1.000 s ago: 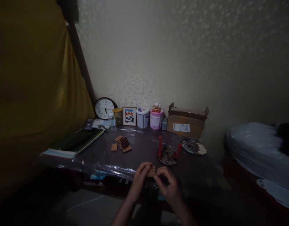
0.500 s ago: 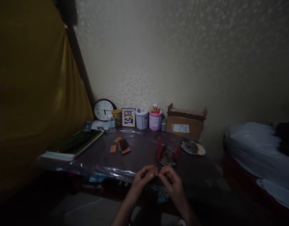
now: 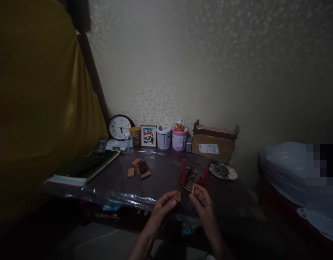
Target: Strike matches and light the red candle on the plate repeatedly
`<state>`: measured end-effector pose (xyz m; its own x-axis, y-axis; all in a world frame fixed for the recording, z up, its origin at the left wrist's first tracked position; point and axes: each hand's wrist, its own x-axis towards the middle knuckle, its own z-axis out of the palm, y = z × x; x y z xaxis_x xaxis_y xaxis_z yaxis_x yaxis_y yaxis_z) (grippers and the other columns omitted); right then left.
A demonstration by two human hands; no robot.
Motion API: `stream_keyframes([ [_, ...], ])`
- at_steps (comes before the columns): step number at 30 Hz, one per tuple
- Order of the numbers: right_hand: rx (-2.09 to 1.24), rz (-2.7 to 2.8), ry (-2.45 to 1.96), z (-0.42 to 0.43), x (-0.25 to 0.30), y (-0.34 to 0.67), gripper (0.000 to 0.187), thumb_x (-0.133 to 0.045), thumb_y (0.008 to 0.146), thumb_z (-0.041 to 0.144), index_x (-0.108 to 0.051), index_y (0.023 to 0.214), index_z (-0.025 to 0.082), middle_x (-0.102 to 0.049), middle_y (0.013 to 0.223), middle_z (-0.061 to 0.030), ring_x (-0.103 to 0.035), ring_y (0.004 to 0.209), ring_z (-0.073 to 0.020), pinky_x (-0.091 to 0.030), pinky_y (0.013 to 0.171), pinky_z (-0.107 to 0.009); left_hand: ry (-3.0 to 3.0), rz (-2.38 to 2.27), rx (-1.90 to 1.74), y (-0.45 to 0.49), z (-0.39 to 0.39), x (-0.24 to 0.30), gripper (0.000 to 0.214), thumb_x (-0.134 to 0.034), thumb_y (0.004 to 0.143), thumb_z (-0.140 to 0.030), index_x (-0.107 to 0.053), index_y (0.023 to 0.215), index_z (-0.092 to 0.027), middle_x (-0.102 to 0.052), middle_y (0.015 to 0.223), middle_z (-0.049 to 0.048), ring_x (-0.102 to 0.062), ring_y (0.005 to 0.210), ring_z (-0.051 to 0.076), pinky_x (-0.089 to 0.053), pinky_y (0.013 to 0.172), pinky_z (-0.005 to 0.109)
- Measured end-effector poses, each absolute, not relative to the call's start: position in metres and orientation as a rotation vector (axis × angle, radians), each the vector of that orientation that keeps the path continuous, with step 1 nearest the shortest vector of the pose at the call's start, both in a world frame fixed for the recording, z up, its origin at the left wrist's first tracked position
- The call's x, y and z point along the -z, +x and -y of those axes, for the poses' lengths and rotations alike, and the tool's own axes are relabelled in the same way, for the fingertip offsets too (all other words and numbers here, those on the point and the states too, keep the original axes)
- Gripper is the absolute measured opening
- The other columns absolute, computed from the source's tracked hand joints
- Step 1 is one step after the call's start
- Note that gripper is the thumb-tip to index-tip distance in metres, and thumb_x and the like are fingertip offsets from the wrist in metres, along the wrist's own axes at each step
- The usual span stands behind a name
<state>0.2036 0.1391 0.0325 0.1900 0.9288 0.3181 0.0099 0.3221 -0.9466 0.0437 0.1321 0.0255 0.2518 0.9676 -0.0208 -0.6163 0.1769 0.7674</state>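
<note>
Both hands are raised over the table's front edge. My left hand (image 3: 165, 205) grips a small brown matchbox (image 3: 177, 197) between thumb and fingers. In my right hand (image 3: 203, 199), a short pale matchstick (image 3: 193, 190) is pinched, apart from the box. Just beyond it sits a round plate (image 3: 186, 188) covered with dark bits, with two red candles: one upright (image 3: 184, 171), the other (image 3: 206, 176) leaning at the right side. More matchboxes (image 3: 142, 167) lie in a loose pile left of centre, one (image 3: 131, 172) set apart.
Pale sticks jut from a second plate (image 3: 220, 170) at the right. Along the wall stand a clock (image 3: 120, 127), a panda picture (image 3: 148, 136), white (image 3: 163, 139) and pink (image 3: 179, 140) tubs, and a cardboard box (image 3: 213, 144). A large book (image 3: 86, 166) lies left; plastic covers the table (image 3: 161, 169).
My right hand has moved away from the matchbox, rightward and slightly up, with the matchstick in its fingers. My left hand stays nearly in place, the matchbox tilted differently.
</note>
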Motion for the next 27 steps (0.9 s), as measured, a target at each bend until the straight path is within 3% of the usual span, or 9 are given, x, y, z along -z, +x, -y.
stream_keyframes([
  [4,-0.873,1.159,-1.08,-0.141,-0.033,0.207,0.032,-0.067,0.069,0.037,-0.06,0.096,0.02,-0.065,0.085,-0.0052,-0.061,0.079,-0.02,-0.049,0.07,-0.03,0.709,-0.571,-1.201,0.045,-0.132,-0.026,0.036,-0.076,0.062,-0.024,-0.068,0.096,-0.017,-0.072,0.099,0.0086,-0.064,0.09,0.021,-0.042,0.086,0.031],
  [9,-0.861,1.154,-1.043,-0.139,-0.037,0.205,0.026,-0.068,0.069,0.037,-0.059,0.087,0.021,-0.063,0.078,-0.0021,-0.06,0.072,-0.0177,-0.049,0.066,-0.028,0.716,-0.528,-1.193,0.045,-0.13,-0.028,0.036,-0.075,0.062,-0.025,-0.068,0.097,-0.017,-0.071,0.1,0.0101,-0.062,0.096,0.023,-0.038,0.094,0.035],
  [17,-0.901,1.139,-0.976,-0.138,-0.039,0.204,0.02,-0.067,0.071,0.033,-0.054,0.082,0.022,-0.058,0.075,0.0011,-0.057,0.071,-0.015,-0.048,0.066,-0.025,0.707,-0.462,-1.174,0.045,-0.133,-0.021,0.029,-0.069,0.07,-0.021,-0.067,0.098,-0.015,-0.072,0.097,0.0097,-0.063,0.093,0.02,-0.042,0.087,0.03],
  [27,-0.928,1.101,-1.008,-0.14,-0.033,0.205,0.031,-0.068,0.069,0.035,-0.055,0.095,0.023,-0.064,0.079,0.0001,-0.061,0.075,-0.017,-0.048,0.069,-0.026,0.651,-0.402,-1.215,0.049,-0.135,-0.018,0.021,-0.07,0.068,-0.016,-0.066,0.089,-0.016,-0.072,0.085,0.0054,-0.065,0.082,0.016,-0.043,0.079,0.025],
])
